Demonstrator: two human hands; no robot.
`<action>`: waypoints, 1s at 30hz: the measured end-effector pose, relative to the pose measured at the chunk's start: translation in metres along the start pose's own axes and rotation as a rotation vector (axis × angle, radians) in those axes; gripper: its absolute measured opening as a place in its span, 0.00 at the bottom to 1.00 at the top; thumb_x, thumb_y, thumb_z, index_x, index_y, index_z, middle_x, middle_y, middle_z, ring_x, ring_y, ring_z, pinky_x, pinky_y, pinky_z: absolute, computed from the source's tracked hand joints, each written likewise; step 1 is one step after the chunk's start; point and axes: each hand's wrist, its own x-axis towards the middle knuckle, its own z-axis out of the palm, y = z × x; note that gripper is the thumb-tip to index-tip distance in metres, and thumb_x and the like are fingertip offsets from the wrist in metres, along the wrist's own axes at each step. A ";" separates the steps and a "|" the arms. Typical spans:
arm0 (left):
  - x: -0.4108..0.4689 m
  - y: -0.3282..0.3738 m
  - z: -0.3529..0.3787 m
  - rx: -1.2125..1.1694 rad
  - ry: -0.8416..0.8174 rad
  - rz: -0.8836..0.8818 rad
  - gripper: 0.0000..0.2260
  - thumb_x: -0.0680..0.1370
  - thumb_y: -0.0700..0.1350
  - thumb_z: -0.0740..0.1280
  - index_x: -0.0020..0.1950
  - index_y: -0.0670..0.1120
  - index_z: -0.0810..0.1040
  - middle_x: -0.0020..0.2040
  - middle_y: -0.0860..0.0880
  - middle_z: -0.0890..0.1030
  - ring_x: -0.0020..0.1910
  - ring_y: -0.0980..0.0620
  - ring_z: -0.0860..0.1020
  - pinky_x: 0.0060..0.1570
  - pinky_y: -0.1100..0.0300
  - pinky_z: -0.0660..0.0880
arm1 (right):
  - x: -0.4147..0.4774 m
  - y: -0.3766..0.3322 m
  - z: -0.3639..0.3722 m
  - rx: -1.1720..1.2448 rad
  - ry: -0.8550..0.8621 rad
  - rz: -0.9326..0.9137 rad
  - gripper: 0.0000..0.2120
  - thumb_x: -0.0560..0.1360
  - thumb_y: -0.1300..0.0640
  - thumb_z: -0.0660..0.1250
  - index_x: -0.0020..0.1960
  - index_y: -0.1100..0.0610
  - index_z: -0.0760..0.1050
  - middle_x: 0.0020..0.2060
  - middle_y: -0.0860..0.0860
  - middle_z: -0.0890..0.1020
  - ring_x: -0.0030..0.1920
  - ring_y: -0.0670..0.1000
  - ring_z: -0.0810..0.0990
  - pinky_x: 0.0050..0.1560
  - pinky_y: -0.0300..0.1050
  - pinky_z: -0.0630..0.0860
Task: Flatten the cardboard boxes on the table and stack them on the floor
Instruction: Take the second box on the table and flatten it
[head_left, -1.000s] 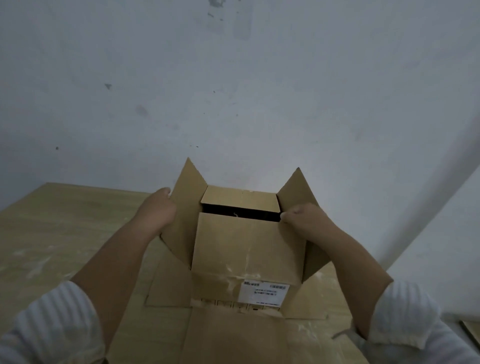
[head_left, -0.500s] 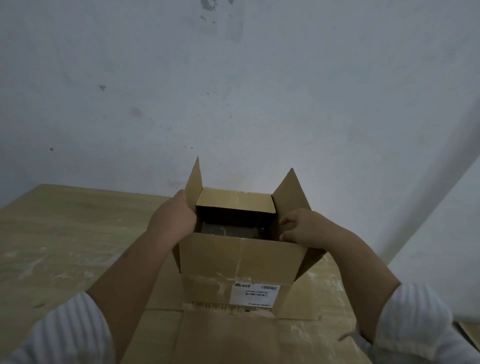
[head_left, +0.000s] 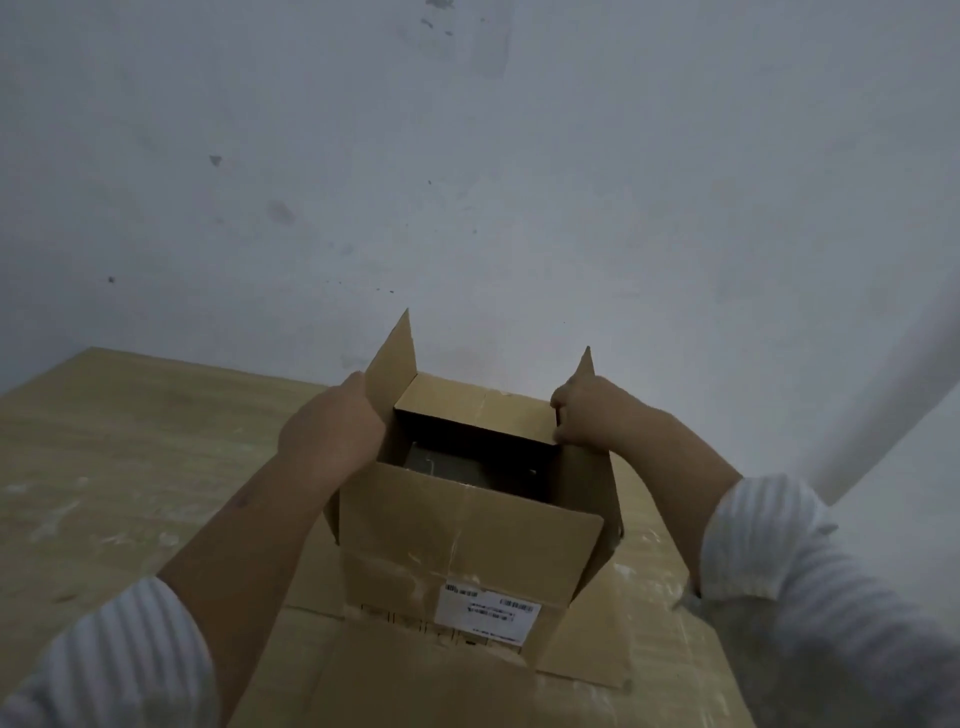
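A brown cardboard box (head_left: 467, 540) stands upright on the wooden table (head_left: 130, 467), its top open and its inside dark. A white shipping label (head_left: 488, 613) is stuck low on the near wall. My left hand (head_left: 332, 431) presses against the box's left wall just below the raised left flap (head_left: 392, 364). My right hand (head_left: 587, 415) pinches the far right corner at the right flap, which sticks up behind my fingers. The box's bottom flaps lie spread flat on the table around its base.
A bare white wall rises right behind the table. The table's right edge runs close to the box, with a white surface beyond it. Open tabletop lies to the left.
The near flap that covered the opening has folded down, so the inside shows. Both hands slid back along the side walls toward the far corners, and the side flaps now stand more upright.
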 end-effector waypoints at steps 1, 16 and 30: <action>0.002 0.001 -0.001 0.013 -0.014 0.001 0.22 0.78 0.38 0.57 0.73 0.46 0.63 0.62 0.44 0.76 0.56 0.43 0.77 0.46 0.54 0.71 | 0.010 0.000 -0.001 -0.059 -0.007 -0.017 0.13 0.72 0.55 0.68 0.54 0.60 0.77 0.57 0.57 0.75 0.48 0.54 0.77 0.45 0.45 0.75; 0.023 0.029 0.017 0.152 -0.063 0.059 0.30 0.78 0.47 0.58 0.78 0.47 0.50 0.68 0.43 0.71 0.60 0.42 0.76 0.52 0.49 0.74 | 0.084 -0.011 0.020 -0.660 -0.159 -0.046 0.15 0.75 0.43 0.61 0.50 0.54 0.72 0.49 0.53 0.77 0.58 0.57 0.76 0.66 0.59 0.63; 0.032 0.026 -0.005 -0.101 -0.185 0.013 0.25 0.78 0.33 0.58 0.75 0.47 0.62 0.66 0.41 0.74 0.60 0.44 0.75 0.53 0.57 0.71 | 0.110 0.042 0.013 0.968 0.329 0.457 0.19 0.72 0.51 0.68 0.54 0.63 0.69 0.34 0.52 0.73 0.38 0.53 0.77 0.32 0.42 0.65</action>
